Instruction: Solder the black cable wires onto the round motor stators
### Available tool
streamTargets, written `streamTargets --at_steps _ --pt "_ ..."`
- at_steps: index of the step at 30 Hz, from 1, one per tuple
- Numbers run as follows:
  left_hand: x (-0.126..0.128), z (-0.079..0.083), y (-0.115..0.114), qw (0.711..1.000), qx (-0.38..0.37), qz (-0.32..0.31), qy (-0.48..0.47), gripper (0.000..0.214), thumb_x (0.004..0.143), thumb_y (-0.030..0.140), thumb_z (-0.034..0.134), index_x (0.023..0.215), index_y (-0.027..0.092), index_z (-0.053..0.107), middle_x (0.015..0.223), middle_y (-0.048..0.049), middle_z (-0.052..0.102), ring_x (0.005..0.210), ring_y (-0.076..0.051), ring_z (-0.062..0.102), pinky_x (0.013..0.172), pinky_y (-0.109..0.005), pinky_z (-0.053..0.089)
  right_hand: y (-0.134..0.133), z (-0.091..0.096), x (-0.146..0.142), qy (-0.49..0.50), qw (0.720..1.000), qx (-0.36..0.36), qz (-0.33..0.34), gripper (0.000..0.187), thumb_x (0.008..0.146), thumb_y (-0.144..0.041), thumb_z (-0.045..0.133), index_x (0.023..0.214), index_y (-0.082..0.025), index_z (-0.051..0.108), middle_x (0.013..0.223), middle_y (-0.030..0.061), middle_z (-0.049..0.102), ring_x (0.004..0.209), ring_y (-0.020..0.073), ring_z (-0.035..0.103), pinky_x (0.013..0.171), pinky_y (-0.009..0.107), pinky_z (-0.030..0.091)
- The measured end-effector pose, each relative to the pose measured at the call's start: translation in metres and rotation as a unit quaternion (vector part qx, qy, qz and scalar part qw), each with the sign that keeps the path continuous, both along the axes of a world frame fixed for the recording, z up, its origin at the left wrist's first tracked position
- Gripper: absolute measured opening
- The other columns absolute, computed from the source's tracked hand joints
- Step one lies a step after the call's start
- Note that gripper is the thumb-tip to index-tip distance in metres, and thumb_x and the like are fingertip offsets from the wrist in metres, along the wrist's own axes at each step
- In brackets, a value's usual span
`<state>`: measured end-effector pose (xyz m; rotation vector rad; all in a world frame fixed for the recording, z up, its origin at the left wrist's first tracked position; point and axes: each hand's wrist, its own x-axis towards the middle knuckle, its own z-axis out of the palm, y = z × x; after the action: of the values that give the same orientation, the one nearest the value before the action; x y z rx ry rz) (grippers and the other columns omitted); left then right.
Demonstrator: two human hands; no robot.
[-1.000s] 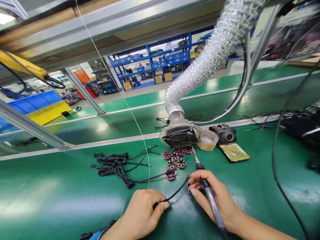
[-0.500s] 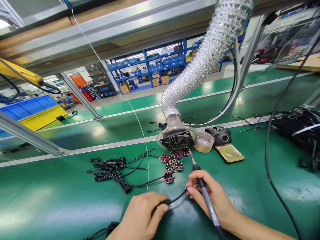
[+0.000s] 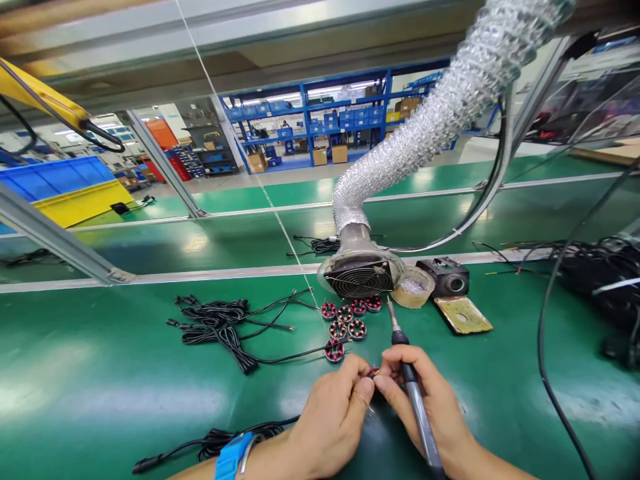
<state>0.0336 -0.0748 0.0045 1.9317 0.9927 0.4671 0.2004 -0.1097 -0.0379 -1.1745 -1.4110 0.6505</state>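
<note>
My right hand (image 3: pixel 433 393) is closed around a soldering iron (image 3: pixel 419 410), whose metal tip points away toward the fume extractor (image 3: pixel 357 277). Its thumb and index finger also meet at small coloured wire ends (image 3: pixel 374 373). Directly beside them, my left hand (image 3: pixel 330 407) is pinched on a black cable, largely hidden by the fingers. A thin bare wire (image 3: pixel 364 402) sticks out under the left fingers. Beyond both hands lie several small round motor stators (image 3: pixel 357 329) with red or copper windings. One cable end rests over the nearest stator (image 3: pixel 335 351).
Coiled black cables (image 3: pixel 220 320) lie left of the stators, and another bundle (image 3: pixel 215 441) is by my left wrist. A round tub (image 3: pixel 413 288) and an iron stand (image 3: pixel 445 277) with a yellow sponge (image 3: pixel 463 315) are at the back right. A hanging cord (image 3: pixel 543 347) crosses the right side.
My left hand has moved right and up along the cable, so its fingertips now meet my right hand's. The soldering iron stays in my right hand. The view has shifted slightly.
</note>
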Motion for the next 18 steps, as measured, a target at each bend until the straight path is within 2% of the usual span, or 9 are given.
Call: streamTargets --at_steps 3,5,7,9,13,18 --pt "0.000 -0.005 0.009 0.996 -0.069 0.011 -0.062 0.031 0.101 0.046 0.034 0.089 0.020 0.048 0.076 0.0026 0.048 0.070 -0.014 0.042 0.064 -0.026 0.030 -0.001 -0.003 -0.002 0.001 1.000 -0.012 0.008 0.022 0.091 -0.026 0.064 0.108 -0.028 0.050 0.078 -0.0038 0.063 0.065 0.0101 0.062 0.062 0.016 0.054" --pt "-0.002 -0.011 0.015 0.989 -0.108 0.014 -0.103 0.033 0.099 0.049 0.040 0.086 0.019 0.048 0.076 0.0027 0.047 0.071 -0.013 0.040 0.065 -0.026 0.030 -0.003 -0.002 -0.003 -0.014 0.999 -0.025 0.041 0.022 0.091 -0.023 0.062 0.108 -0.027 0.048 0.077 -0.0035 0.062 0.063 0.0105 0.061 0.060 0.018 0.053" --pt "-0.006 -0.015 0.020 0.982 -0.140 0.005 -0.126 0.033 0.096 0.050 0.045 0.085 0.019 0.048 0.072 0.0037 0.044 0.069 -0.013 0.037 0.064 -0.025 0.030 -0.006 0.000 -0.003 -0.035 0.995 -0.037 0.083 0.026 0.090 -0.018 0.059 0.110 -0.026 0.046 0.076 -0.0036 0.061 0.061 0.0105 0.061 0.058 0.018 0.052" --pt "-0.009 -0.017 0.023 0.978 -0.165 -0.015 -0.129 0.031 0.094 0.048 0.048 0.084 0.019 0.048 0.068 0.0049 0.040 0.066 -0.012 0.034 0.062 -0.025 0.028 -0.007 0.003 -0.002 -0.047 0.993 -0.041 0.095 0.029 0.088 -0.015 0.058 0.111 -0.027 0.045 0.080 -0.0026 0.061 0.063 0.0109 0.061 0.060 0.019 0.053" --pt "-0.012 -0.011 0.026 0.980 -0.164 -0.037 -0.101 0.027 0.094 0.044 0.047 0.083 0.019 0.047 0.067 0.0053 0.038 0.065 -0.012 0.033 0.059 -0.025 0.025 -0.005 0.008 0.000 -0.035 0.997 -0.038 0.059 0.029 0.088 -0.016 0.057 0.111 -0.026 0.044 0.091 0.0014 0.063 0.075 0.0133 0.065 0.069 0.022 0.056" --pt "-0.011 -0.003 0.025 0.988 -0.135 -0.042 -0.060 0.023 0.095 0.038 0.044 0.082 0.020 0.046 0.067 0.0057 0.041 0.064 -0.012 0.035 0.058 -0.026 0.026 -0.003 0.005 0.002 -0.044 0.997 -0.033 0.045 0.023 0.090 -0.017 0.057 0.108 -0.027 0.046 0.086 0.0001 0.064 0.072 0.0123 0.064 0.067 0.020 0.056"
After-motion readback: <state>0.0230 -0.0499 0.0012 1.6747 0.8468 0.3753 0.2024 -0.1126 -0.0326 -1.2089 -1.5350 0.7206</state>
